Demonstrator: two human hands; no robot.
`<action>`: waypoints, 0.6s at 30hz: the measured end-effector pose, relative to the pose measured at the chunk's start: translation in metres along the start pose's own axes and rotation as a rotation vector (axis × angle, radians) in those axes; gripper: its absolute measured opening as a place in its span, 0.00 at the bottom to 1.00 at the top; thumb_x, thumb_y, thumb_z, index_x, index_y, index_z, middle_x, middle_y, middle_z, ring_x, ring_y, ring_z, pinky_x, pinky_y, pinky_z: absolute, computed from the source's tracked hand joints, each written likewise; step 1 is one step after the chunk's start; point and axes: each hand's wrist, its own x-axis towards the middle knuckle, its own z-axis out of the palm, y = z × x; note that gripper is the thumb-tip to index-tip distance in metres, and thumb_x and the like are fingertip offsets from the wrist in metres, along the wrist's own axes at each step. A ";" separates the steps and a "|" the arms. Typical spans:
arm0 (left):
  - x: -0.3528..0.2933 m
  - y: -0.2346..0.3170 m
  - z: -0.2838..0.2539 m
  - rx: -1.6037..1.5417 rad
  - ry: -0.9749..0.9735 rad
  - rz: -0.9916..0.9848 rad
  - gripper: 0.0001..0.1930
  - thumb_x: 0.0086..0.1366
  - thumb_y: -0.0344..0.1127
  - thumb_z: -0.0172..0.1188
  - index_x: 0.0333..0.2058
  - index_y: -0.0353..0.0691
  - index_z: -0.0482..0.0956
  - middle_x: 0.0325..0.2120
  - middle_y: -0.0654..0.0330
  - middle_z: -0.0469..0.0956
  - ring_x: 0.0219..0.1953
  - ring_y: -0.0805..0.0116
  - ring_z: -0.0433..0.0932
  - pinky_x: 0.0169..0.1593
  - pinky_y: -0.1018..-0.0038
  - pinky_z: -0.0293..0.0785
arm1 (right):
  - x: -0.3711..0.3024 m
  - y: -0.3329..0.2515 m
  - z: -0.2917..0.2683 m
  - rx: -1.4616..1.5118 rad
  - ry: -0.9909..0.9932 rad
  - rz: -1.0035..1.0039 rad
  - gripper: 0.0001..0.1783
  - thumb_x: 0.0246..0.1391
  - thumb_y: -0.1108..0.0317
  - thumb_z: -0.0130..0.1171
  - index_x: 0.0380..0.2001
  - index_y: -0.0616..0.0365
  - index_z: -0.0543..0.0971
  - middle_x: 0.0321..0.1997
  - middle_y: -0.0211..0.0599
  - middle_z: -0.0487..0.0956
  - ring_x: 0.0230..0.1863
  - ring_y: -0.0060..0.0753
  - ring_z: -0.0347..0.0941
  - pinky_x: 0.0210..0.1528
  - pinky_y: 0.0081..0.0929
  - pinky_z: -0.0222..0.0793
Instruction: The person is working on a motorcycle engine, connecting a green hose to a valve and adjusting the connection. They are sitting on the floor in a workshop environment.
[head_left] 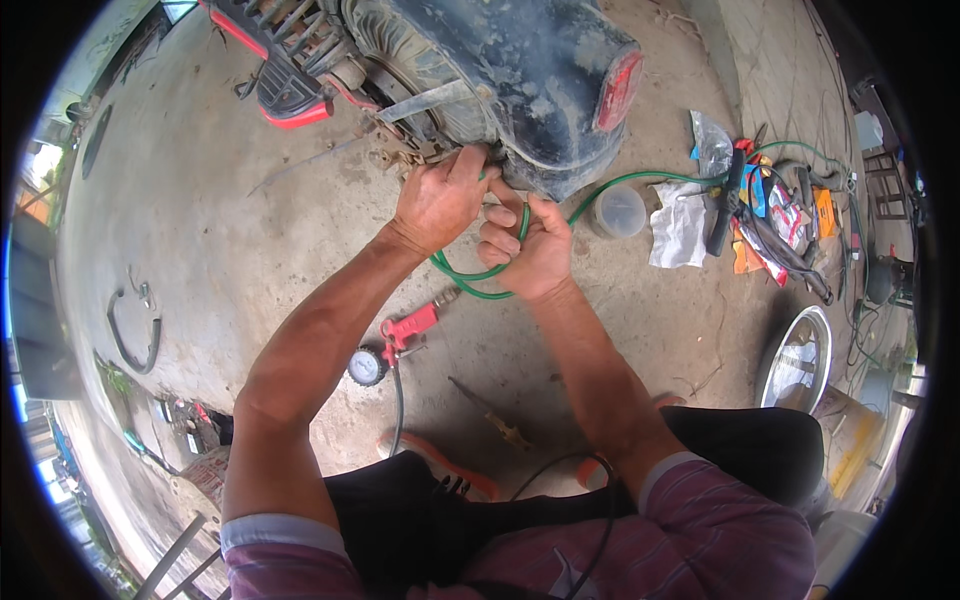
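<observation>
My left hand (440, 203) is closed at the lower edge of a muddy motorbike's wheel and rear mudguard (540, 100). A bit of green shows at its fingertips, where a thin green hose (470, 275) seems to be pinched. My right hand (535, 248) is curled beside it, gripping a loop of the same hose. What the fingertips touch by the wheel is partly hidden. Below the hands, a red tyre inflator gun (410, 327) with a round pressure gauge (366, 367) lies on the concrete. A screwdriver (507, 430) with a yellowish handle lies near my feet.
To the right stand a clear plastic tub (620, 211) and a heap of packets, tubing and tools (775, 210). The green hose trails across it. A metal basin (797, 360) sits farther right. A bent dark hose piece (137, 340) lies at the left.
</observation>
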 end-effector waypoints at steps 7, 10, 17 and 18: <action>0.001 0.004 -0.003 0.036 -0.009 -0.005 0.11 0.61 0.32 0.65 0.34 0.38 0.69 0.21 0.53 0.80 0.24 0.52 0.82 0.24 0.63 0.78 | -0.013 -0.011 -0.018 -0.140 0.249 -0.012 0.29 0.56 0.46 0.55 0.50 0.57 0.80 0.30 0.22 0.71 0.28 0.27 0.64 0.33 0.24 0.59; -0.001 0.001 0.000 0.037 0.007 -0.012 0.11 0.61 0.33 0.65 0.34 0.38 0.70 0.21 0.53 0.80 0.25 0.53 0.82 0.24 0.63 0.78 | -0.009 -0.013 -0.030 -0.189 0.398 0.117 0.28 0.57 0.45 0.55 0.47 0.58 0.81 0.29 0.27 0.73 0.28 0.30 0.66 0.34 0.27 0.64; 0.000 -0.002 0.001 0.129 -0.029 0.078 0.11 0.61 0.34 0.65 0.34 0.39 0.70 0.23 0.54 0.80 0.25 0.53 0.82 0.25 0.62 0.78 | -0.011 -0.017 -0.059 -0.797 0.760 -0.085 0.20 0.56 0.51 0.63 0.42 0.56 0.82 0.29 0.26 0.77 0.30 0.29 0.75 0.36 0.28 0.70; -0.001 -0.002 0.001 0.133 -0.036 0.078 0.11 0.61 0.34 0.65 0.34 0.39 0.70 0.23 0.54 0.80 0.25 0.53 0.82 0.25 0.62 0.78 | -0.013 -0.023 -0.063 -0.839 0.776 -0.132 0.19 0.55 0.54 0.64 0.41 0.57 0.82 0.29 0.27 0.78 0.31 0.29 0.76 0.36 0.29 0.71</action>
